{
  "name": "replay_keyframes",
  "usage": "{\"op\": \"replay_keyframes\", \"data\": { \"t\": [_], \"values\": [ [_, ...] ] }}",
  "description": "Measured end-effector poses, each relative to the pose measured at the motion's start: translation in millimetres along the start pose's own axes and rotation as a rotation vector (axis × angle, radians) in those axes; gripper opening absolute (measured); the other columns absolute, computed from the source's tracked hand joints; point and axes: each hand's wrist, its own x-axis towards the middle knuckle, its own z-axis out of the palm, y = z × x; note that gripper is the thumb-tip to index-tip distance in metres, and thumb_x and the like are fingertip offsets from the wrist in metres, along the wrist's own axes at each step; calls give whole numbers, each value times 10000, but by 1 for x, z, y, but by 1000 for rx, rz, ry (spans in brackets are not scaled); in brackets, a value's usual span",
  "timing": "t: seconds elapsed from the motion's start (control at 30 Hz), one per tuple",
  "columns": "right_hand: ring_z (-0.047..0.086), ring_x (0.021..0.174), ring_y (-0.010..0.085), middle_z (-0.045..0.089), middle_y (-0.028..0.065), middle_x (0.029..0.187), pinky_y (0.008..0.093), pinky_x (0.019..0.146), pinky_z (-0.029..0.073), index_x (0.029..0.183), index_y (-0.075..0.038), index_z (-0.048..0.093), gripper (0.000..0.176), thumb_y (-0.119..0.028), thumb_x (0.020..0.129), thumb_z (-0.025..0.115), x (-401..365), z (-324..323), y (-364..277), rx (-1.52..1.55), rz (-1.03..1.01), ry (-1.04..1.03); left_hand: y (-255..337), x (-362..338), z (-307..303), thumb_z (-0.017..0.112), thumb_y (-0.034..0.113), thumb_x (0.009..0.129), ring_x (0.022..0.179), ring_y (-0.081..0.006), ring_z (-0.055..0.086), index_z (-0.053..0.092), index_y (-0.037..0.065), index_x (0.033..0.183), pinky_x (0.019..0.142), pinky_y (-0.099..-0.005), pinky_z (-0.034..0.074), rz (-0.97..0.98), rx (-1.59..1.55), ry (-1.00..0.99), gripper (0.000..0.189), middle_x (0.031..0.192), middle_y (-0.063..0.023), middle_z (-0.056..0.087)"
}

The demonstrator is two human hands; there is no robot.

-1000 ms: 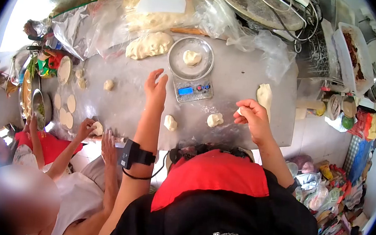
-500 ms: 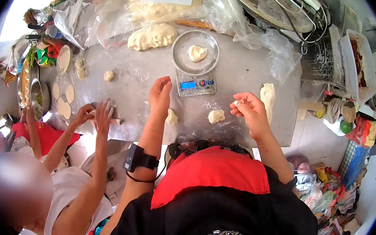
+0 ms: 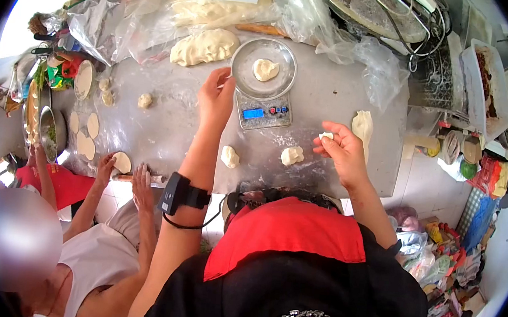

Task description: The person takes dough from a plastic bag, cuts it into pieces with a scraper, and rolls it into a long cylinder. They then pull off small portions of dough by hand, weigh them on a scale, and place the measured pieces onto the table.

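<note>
My right hand (image 3: 345, 150) pinches a small piece of dough (image 3: 327, 135) between thumb and fingers, right of the kitchen scale (image 3: 263, 114). On the scale sits a round metal pan (image 3: 237, 82) with one lump of dough (image 3: 265, 70) in it. My left hand (image 3: 216, 97) is by the pan's left rim, its fingers loosely bent and apart, holding nothing that I can see. Two dough lumps, one on the left (image 3: 229, 157) and one on the right (image 3: 292, 156), lie on the metal table (image 3: 171, 132) in front of the scale.
Behind my left hand lies a large dough mass (image 3: 204, 48). A long dough strip (image 3: 362, 130) rests near the table's right edge. To the left, a co-worker's hands (image 3: 141, 185) are at a rolling pin (image 3: 157, 179) and a flat dough round (image 3: 121, 163). Plastic bags (image 3: 378, 73) line the back.
My left hand has moved forward to the pan's rim. My right hand stays nearly in place with the dough piece. The co-worker's hands have moved apart and down, showing a flat round.
</note>
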Motion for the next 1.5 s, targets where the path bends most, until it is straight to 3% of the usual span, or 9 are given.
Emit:
{"op": "replay_keyframes", "data": {
  "t": [0.17,0.33,0.43,0.63,0.73,0.87,1.1,1.2,1.5],
  "values": [
    [619,780,142,636,103,904,263,689,504,1124,7,544,241,-129,926,527,4,1,-3,26,68,15,14,36,41,662,334,768,975,-331,611,596,28,1117,837,-396,485,47,461,-193,468,1052,-180,634],
    [615,803,140,637,107,946,263,736,481,1162,10,508,284,-99,901,534,3,6,-11,32,44,3,27,45,74,694,384,731,1009,-294,603,536,69,1234,839,-372,475,9,852,-332,615,1184,-182,561],
    [615,837,143,633,118,993,262,754,481,1186,16,492,310,-76,893,531,0,5,-11,40,-64,-9,12,29,59,641,246,777,1049,-310,574,500,70,1228,860,-394,473,35,374,-282,505,1175,-144,550],
    [620,875,163,627,127,1015,278,767,493,1236,14,449,344,-53,902,500,2,26,-21,99,-103,-180,57,-50,11,525,71,876,949,-220,587,475,32,1253,799,-354,488,-659,-1258,-506,382,1120,-88,578],
    [627,854,164,631,134,1001,279,749,500,1316,2,371,415,-48,915,468,-1,49,-39,100,-173,-281,70,-79,13,521,122,908,926,-176,580,466,18,1257,765,-311,493,-510,-1098,-332,368,1087,-84,580],
    [633,783,152,642,130,931,273,712,504,1425,-57,213,539,-61,933,433,-7,65,-52,3,-224,-326,78,-97,9,533,108,920,909,-129,579,468,19,1255,727,-255,491,-334,-907,-437,353,1043,-69,584],
    [607,702,122,634,92,849,248,675,501,1320,-19,391,412,-55,911,434,-14,61,-53,-5,-201,-263,75,-101,10,588,124,899,822,-82,543,521,20,1185,698,-251,476,-16,-455,-449,311,875,-20,573],
    [606,683,126,638,89,834,251,658,499,1194,-6,513,308,-63,897,455,-15,54,-50,6,-248,-154,54,-75,17,513,128,928,801,-117,588,524,5,1180,706,-252,495,90,-322,-189,280,926,-60,591],
    [618,722,142,645,93,853,269,695,509,1057,10,579,200,-72,894,498,0,35,-36,64,-164,-7,41,6,14,372,433,973,1067,-166,514,568,53,1185,904,-348,379,-147,-400,-92,477,1109,-76,601]
  ]
}}
